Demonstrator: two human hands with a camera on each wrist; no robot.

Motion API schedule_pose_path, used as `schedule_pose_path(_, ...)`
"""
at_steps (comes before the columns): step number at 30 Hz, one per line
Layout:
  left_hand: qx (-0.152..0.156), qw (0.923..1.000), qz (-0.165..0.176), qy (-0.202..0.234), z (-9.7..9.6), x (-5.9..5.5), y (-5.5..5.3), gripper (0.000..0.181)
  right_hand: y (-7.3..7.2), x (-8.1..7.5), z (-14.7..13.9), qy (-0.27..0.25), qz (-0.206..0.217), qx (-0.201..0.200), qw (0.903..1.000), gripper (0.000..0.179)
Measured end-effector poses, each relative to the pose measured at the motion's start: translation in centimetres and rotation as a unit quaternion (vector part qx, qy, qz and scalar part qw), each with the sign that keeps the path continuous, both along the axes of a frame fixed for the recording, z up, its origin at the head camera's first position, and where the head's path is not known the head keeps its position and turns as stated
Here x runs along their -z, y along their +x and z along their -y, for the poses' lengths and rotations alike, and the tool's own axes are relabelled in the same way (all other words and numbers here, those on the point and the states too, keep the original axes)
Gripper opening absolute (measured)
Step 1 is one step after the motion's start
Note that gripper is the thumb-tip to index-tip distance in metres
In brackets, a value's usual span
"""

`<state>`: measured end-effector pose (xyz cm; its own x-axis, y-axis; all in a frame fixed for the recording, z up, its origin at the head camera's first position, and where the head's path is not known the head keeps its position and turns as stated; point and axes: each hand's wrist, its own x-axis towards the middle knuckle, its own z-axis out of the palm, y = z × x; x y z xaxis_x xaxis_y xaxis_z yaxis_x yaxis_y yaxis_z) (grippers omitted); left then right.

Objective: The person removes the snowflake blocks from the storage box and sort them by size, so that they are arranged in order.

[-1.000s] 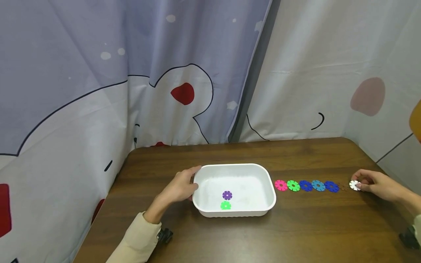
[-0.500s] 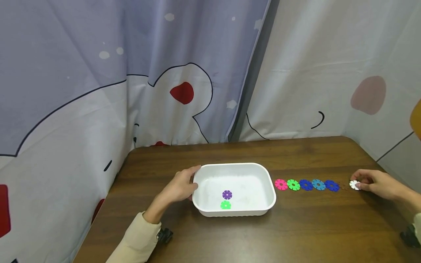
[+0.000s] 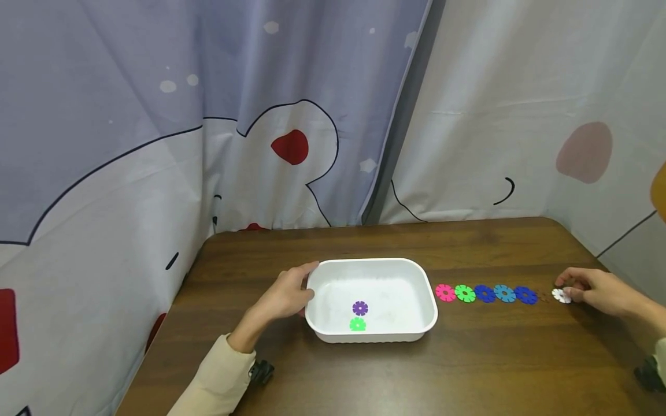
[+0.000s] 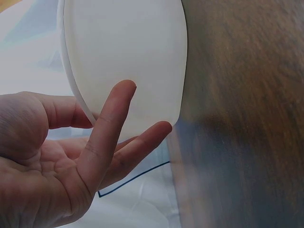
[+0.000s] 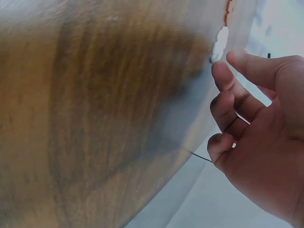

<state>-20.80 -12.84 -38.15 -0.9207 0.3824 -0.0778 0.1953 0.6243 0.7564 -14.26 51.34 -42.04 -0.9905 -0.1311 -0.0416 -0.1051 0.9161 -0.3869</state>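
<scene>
A white plastic tray (image 3: 371, 338) stands mid-table, a purple snowflake disc (image 3: 360, 308) and a green one (image 3: 357, 324) lying inside. My left hand (image 3: 285, 294) holds its left end, thumb at the rim and fingers against the outer wall (image 4: 156, 57). To the right of the tray runs a row of flower-shaped plastic discs: pink (image 3: 445, 293), green (image 3: 465, 293), dark blue (image 3: 485, 293), light blue (image 3: 504, 293), dark blue (image 3: 526, 295) and brown (image 3: 543, 296). A white disc (image 3: 561, 296) ends the row flat on the table, my right hand's (image 3: 595, 290) loosely bent fingertips right at its edge (image 5: 219, 45).
The brown wooden table (image 3: 395, 381) has a rounded far right corner. Patterned curtains (image 3: 260, 173) hang behind its far edge and along both sides.
The right fingers have loosened from the white disc and drawn slightly back, so more of it shows. The left hand and tray hold still.
</scene>
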Motion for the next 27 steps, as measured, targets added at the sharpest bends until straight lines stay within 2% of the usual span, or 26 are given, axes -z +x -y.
schedule_pose_path(7, -0.002, 1.0000, 0.001, -0.003, 0.0, -0.1, -0.1, 0.066, -0.7, -1.4, 0.9, 0.000, -0.028, 0.008, 0.9996, 0.016)
schedule_pose_path(15, -0.001, 1.0000, 0.002, 0.001, 0.1, -0.1, -0.2, 0.066, -1.6, -2.4, 2.9, -0.078, -0.075, -0.025, 0.9938, 0.013)
schedule_pose_path(18, -0.001, 1.0000, 0.003, 0.003, 0.1, 0.0, -0.2, 0.066, -1.6, -2.9, 3.8, -0.108, -0.068, -0.033, 0.9913, 0.013)
schedule_pose_path(27, 0.000, 1.0000, 0.007, 0.001, 0.1, 0.0, -0.2, 0.066, -2.3, -4.2, 7.2, -0.152, -0.041, -0.055, 0.9861, 0.016)
